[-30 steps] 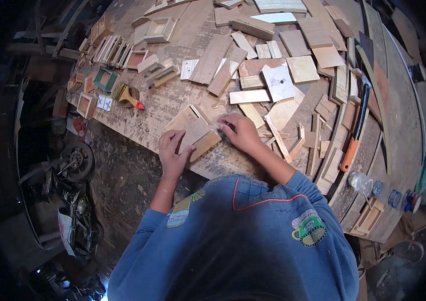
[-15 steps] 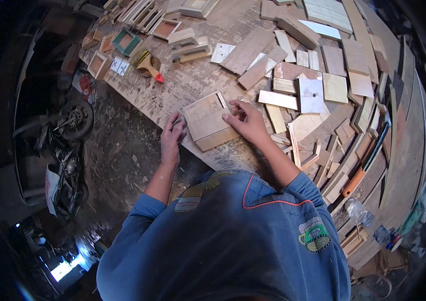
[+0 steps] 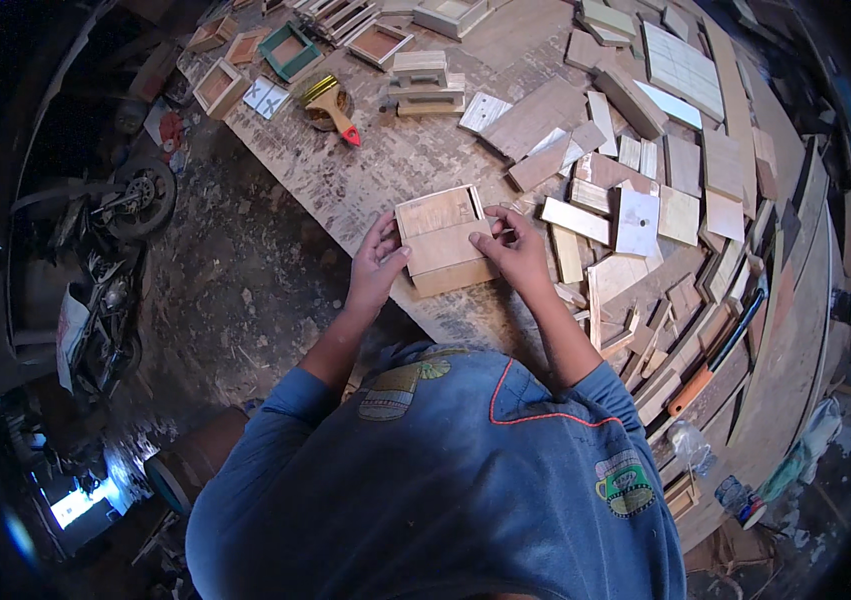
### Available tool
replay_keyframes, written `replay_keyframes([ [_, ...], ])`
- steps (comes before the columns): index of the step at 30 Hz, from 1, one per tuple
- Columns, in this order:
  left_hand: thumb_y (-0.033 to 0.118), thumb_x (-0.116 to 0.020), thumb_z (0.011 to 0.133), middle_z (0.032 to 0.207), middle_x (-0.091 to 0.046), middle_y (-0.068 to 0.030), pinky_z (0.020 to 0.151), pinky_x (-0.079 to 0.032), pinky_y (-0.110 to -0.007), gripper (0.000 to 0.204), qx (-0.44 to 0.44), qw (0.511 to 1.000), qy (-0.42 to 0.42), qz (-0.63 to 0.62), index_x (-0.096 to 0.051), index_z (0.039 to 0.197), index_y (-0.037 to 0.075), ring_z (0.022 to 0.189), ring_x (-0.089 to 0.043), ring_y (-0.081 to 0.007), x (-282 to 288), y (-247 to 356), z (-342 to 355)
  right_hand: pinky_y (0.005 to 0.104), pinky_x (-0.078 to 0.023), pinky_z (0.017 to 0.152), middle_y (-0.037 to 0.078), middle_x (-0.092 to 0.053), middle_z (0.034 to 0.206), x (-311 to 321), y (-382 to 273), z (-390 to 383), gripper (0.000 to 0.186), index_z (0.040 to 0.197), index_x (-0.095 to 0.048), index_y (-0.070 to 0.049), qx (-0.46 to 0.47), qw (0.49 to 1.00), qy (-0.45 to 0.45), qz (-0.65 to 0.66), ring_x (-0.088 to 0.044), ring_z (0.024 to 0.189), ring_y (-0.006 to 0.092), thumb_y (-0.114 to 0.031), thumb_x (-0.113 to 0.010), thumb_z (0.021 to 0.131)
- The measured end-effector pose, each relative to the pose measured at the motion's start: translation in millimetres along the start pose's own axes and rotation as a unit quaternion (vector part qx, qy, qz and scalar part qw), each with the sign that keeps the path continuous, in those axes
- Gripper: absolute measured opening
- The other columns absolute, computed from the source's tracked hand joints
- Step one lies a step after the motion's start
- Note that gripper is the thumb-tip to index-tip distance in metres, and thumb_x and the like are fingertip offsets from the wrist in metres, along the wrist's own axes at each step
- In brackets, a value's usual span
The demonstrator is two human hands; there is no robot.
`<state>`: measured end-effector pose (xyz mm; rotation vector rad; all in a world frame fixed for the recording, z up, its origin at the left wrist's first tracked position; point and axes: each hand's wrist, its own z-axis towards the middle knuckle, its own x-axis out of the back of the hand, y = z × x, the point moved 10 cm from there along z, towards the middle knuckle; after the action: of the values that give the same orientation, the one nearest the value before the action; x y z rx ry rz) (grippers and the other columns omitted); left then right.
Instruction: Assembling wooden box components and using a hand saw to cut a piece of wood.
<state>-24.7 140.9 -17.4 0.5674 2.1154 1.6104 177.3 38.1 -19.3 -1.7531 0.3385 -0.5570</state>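
Turned wooden box (image 3: 445,250) squarer at table (image 3: 375,165) edge; now gripping both sides with fingers of left hand (image 3: 375,275) and right hand (image 3: 522,257), steadying it.

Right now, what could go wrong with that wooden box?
The wooden box sits close to the table's near edge, so a pull toward the body might tip it off. The right thumb is at the top panel; if that panel is loose, which I can't tell, uneven pressure could skew it. Wood pieces lie beside the right hand; an outward swing may knock them.
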Motion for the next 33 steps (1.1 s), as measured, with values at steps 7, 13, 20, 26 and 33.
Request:
replay_keyframes([
  [7,0.006,-0.057,0.086,0.135,-0.044,-0.0136,0.099,-0.04,-0.034,0.063,0.006,0.999,-0.022,-0.041,-0.029,0.142,0.003,0.121,-0.048,-0.0211,-6.0,-3.7,2.2,0.0252,-0.043,0.081,0.001,-0.058,0.096,-3.1,20.5,4.3,0.053,0.118,-0.059,-0.003,-0.065,0.996,-0.031,0.055,-0.053,0.085,0.0099,-0.022,-0.078,0.073],
  [13,0.014,-0.053,0.089,0.139,-0.042,-0.0131,0.086,-0.049,-0.034,0.065,0.083,0.996,-0.014,-0.037,-0.023,0.146,0.008,0.12,-0.047,-0.02,-5.1,-14.3,-4.0,0.0295,-0.038,0.091,0.003,-0.059,0.112,-20.4,40.1,-7.0,0.048,0.128,-0.053,-0.011,-0.234,0.944,-0.118,0.201,-0.054,0.1,0.0143,-0.035,-0.059,0.086],
  [20,0.013,-0.051,0.089,0.138,-0.043,-0.0117,0.08,-0.05,-0.031,0.063,0.084,0.99,-0.029,-0.108,-0.024,0.146,0.006,0.117,-0.049,-0.019,8.4,-18.8,-6.7,0.0298,-0.037,0.092,-0.002,-0.055,0.113,-22.2,28.7,-11.7,0.048,0.133,-0.047,-0.015,-0.218,0.935,-0.156,0.234,-0.051,0.1,0.0108,-0.018,-0.057,0.086],
  [26,0.002,-0.061,0.08,0.127,-0.048,-0.009,0.086,-0.047,-0.028,0.062,-0.011,0.998,0.062,-0.001,-0.039,0.138,0.004,0.108,-0.051,-0.0132,59.8,-6.6,-6.4,0.0234,-0.044,0.082,-0.003,-0.055,0.106,-44.2,25.5,-11.8,0.057,0.133,-0.045,-0.008,-0.133,0.936,-0.162,0.283,-0.054,0.093,0.0104,-0.004,-0.065,0.08],
  [33,0.004,-0.068,0.077,0.08,-0.062,0.0014,0.063,-0.044,-0.02,0.018,-0.001,0.979,0.106,0.172,-0.067,0.096,0.002,0.07,-0.054,-0.0044,86.4,-4.9,-10.9,0.0287,-0.045,0.088,0.002,-0.056,0.119,-86.9,11.1,-34.8,0.057,0.136,-0.041,-0.006,-0.219,0.875,-0.259,0.346,-0.055,0.102,0.0108,-0.019,-0.064,0.086],
])
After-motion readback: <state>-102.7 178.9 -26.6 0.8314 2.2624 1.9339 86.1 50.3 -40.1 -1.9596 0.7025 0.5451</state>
